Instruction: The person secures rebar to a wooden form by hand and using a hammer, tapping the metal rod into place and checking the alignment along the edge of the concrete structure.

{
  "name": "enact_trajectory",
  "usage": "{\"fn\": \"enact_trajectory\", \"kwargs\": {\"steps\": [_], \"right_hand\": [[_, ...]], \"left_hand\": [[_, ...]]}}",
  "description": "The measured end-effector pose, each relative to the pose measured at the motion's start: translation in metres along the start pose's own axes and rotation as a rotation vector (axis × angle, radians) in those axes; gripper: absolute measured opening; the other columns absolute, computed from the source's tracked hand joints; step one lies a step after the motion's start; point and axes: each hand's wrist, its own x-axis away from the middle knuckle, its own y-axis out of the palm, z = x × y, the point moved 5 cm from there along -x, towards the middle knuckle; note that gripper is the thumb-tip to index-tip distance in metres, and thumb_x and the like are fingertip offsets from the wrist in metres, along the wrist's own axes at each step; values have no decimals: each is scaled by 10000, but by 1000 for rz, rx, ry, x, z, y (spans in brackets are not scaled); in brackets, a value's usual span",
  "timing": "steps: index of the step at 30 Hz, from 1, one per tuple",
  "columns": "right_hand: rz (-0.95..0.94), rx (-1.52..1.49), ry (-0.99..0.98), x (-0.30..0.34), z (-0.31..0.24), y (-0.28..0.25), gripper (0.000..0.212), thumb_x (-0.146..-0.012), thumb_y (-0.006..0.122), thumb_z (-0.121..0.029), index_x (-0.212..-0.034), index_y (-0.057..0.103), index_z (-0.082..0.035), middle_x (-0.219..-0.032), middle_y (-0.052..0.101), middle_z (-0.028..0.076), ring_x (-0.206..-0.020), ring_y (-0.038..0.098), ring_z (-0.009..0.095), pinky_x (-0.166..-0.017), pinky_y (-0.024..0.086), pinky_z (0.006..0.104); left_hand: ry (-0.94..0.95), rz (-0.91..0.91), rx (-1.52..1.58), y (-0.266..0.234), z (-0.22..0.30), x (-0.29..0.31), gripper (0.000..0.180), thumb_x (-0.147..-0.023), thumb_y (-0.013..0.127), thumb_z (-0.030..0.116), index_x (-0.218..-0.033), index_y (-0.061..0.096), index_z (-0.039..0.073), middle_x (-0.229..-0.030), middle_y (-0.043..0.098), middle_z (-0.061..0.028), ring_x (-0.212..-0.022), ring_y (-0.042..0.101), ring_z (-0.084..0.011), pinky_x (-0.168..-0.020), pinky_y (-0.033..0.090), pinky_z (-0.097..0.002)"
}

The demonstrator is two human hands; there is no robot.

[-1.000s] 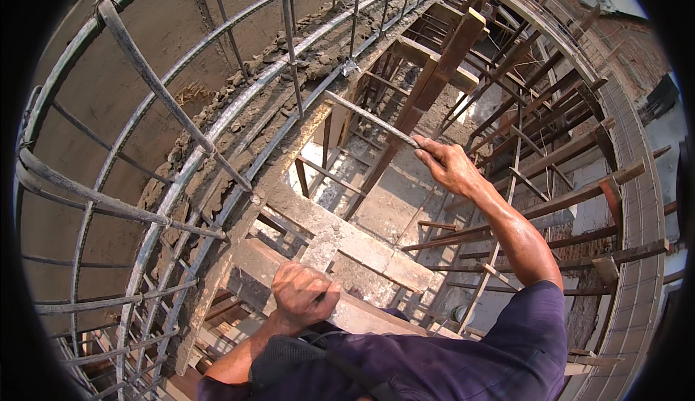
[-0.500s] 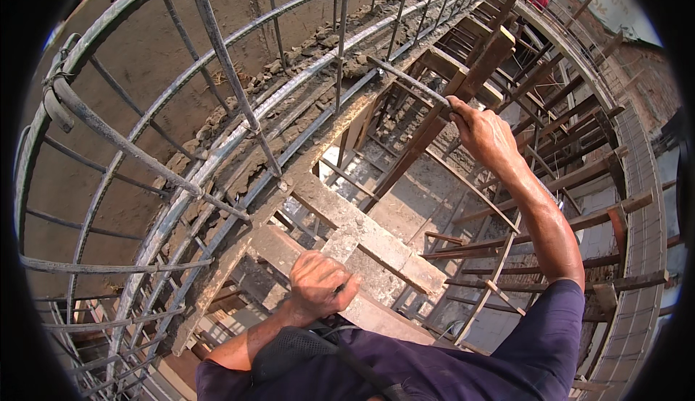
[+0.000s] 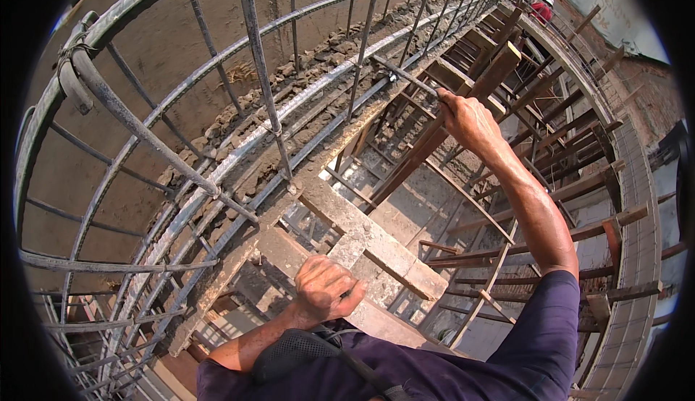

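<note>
My right hand [image 3: 472, 124] reaches out with its fingers wrapped around one end of a slim grey metal bar [image 3: 407, 75]. The bar's other end rests by the long steel reinforcing bars [image 3: 347, 74] along the wall's edge. Close to my body, my left hand [image 3: 324, 289] is curled closed, thumb bent across. What it holds, if anything, is hidden. It hovers over a mortar-crusted plank [image 3: 394, 256]. To the left rises a rebar cage with a thick hooked bar [image 3: 137, 122] tied by wire to the top bar.
A brown wooden beam [image 3: 474, 82] slants up beyond my right hand. Below lies a deep opening crossed by timber props [image 3: 579, 187] and thin poles. Rubble and mortar [image 3: 318, 64] line the wall's foot. A person in red with a white helmet [image 3: 541, 9] is far off.
My right hand and the bar's held end have shifted slightly left and up. The view has shifted a little, and my left hand stays closed near my body.
</note>
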Motion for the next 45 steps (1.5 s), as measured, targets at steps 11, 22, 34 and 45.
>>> {"fn": "enact_trajectory", "kwargs": {"steps": [11, 22, 34, 45], "right_hand": [[-193, -139, -244, 43, -56, 29, 370, -1000, 591, -161, -1343, 584, -22, -645, 616, 260, -602, 656, 413, -575, 504, 487], [10, -153, -210, -52, -35, 41, 249, -993, 527, -132, -1162, 613, 29, -741, 651, 302, -735, 689, 454, -642, 532, 541], [-44, -137, -30, 12, -21, 17, 300, -1004, 579, -162, -1249, 631, 3, -739, 639, 290, -712, 675, 448, -632, 512, 493], [-201, -161, -337, 50, -32, 33, 393, -1003, 550, -158, -1350, 517, 24, -634, 605, 282, -637, 666, 457, -594, 523, 531]], "left_hand": [[-31, -81, -14, -4, -2, 1, 246, -764, 793, 149, -614, 599, 126, -651, 603, 11, -643, 614, -168, -759, 500, -355], [26, 26, -6, -2, 1, -1, 219, -718, 790, 104, -618, 597, 122, -648, 599, 1, -617, 597, -182, -712, 496, -349], [7, 39, -6, -4, -1, 2, 212, -677, 795, 70, -602, 603, 119, -636, 609, 0, -602, 588, -178, -676, 484, -347], [19, 13, -37, 0, -2, 1, 248, -742, 792, 110, -602, 587, 116, -635, 584, 0, -610, 579, -176, -725, 493, -357]]}}
